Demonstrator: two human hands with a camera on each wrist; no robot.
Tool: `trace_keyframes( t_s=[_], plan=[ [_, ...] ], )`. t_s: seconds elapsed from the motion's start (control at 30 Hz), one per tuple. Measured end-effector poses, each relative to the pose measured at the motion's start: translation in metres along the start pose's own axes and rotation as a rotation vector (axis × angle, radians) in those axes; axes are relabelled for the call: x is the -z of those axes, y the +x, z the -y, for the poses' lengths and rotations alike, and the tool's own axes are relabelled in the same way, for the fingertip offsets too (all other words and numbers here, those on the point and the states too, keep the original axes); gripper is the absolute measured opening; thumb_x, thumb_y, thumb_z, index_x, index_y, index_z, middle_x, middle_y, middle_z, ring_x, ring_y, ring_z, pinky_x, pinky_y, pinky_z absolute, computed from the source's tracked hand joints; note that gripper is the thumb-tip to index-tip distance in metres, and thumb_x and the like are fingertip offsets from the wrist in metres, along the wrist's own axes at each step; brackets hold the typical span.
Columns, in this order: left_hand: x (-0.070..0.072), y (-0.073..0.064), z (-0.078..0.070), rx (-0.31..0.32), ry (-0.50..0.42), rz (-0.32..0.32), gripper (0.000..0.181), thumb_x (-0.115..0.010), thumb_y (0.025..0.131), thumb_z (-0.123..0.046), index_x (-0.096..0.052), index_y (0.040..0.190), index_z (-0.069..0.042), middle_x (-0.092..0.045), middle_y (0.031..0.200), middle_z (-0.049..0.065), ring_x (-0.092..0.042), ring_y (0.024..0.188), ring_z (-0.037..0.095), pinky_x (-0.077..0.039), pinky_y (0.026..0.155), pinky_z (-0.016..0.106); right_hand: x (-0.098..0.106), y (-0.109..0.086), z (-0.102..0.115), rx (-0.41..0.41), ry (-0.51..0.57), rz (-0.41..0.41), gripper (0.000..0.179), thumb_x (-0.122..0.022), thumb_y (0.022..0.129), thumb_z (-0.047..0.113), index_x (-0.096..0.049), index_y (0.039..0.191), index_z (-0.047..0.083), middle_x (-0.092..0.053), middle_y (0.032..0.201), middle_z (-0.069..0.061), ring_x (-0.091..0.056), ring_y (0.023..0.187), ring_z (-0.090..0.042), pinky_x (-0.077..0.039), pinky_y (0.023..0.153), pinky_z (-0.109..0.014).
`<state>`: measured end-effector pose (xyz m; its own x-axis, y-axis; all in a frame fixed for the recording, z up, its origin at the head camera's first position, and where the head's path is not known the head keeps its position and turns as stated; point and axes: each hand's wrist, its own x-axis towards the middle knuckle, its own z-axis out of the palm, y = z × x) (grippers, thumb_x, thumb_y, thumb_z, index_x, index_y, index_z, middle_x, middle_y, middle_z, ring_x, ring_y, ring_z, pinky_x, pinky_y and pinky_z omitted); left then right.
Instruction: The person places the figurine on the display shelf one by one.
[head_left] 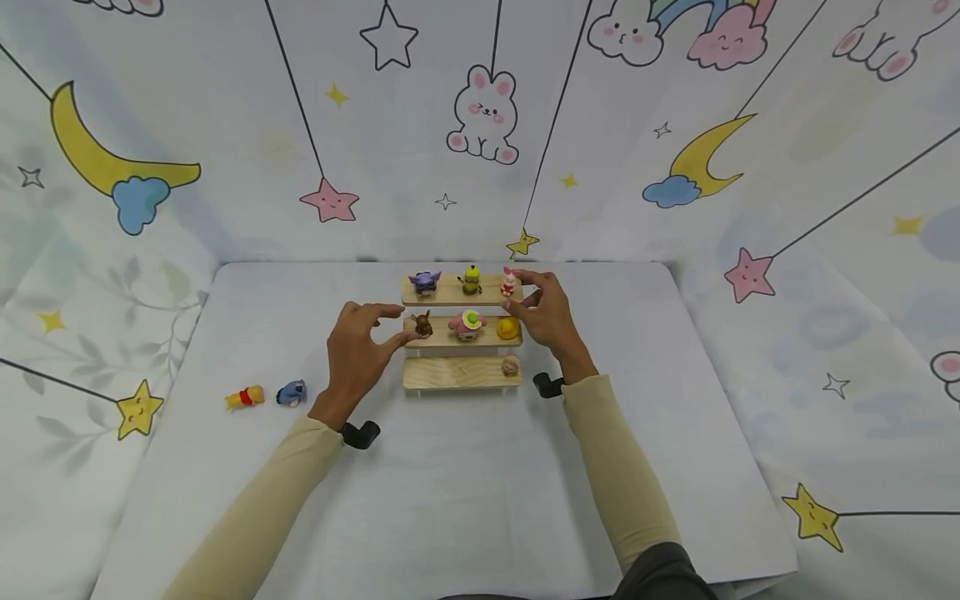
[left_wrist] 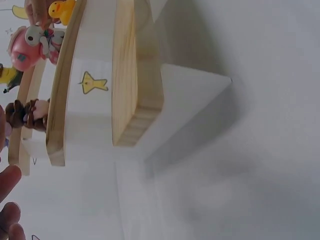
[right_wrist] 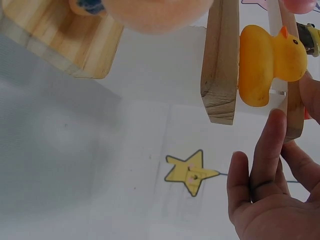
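Note:
Thumb and index finger of my left hand [head_left: 356, 346] are spread at the left end of the middle shelf [head_left: 442, 337], thumb tip right at a brown figurine [head_left: 422, 323]. At the right end of the top shelf [head_left: 450, 298], my right hand [head_left: 551, 312] has index finger and thumb about a small pink-eared figurine [head_left: 508, 282] in red. A yellow rubber duck [right_wrist: 265, 65] sits below it on the middle shelf, beside a pink figurine [head_left: 467, 325]. In the right wrist view, the other fingers [right_wrist: 267, 155] stretch past the shelf ends.
A purple figurine [head_left: 425, 282] and a yellow-green one [head_left: 470, 281] share the top shelf. The bottom shelf [head_left: 450, 374] carries a small beige figurine [head_left: 510, 366] at its right end. Left on the white table lie a yellow-and-red figurine [head_left: 244, 397] and a blue-grey one [head_left: 291, 393].

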<state>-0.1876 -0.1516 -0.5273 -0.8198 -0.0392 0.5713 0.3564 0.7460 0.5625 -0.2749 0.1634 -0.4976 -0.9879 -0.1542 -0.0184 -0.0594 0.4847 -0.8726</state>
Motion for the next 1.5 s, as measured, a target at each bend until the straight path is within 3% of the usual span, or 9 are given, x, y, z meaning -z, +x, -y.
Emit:
trace_keyframes(
  t_s=[1.03,1.5],
  plan=[
    [0.056,-0.027,0.041,0.069,0.086,-0.045,0.053,-0.100,0.073,-0.024,-0.080,0.120,-0.009,-0.080,0.109,0.013,-0.058,0.091,0.028,-0.041,0.072,0.033,0.000,-0.001,0.003,0.004,-0.004,0.002,0.058,-0.080,0.098,0.023,-0.059,0.152,0.020,-0.051,0.146,-0.011,-0.055,0.093,-0.021,-0.045,0.069,-0.031],
    [0.082,-0.046,0.058,0.095,0.096,-0.129,0.053,-0.102,0.068,-0.018,-0.081,0.115,-0.006,-0.079,0.109,0.017,-0.056,0.086,0.030,-0.037,0.071,0.028,0.000,-0.002,0.003,0.007,0.001,0.000,0.057,-0.080,0.098,0.024,-0.059,0.151,0.020,-0.052,0.145,-0.010,-0.056,0.093,-0.022,-0.045,0.069,-0.032]
  ],
)
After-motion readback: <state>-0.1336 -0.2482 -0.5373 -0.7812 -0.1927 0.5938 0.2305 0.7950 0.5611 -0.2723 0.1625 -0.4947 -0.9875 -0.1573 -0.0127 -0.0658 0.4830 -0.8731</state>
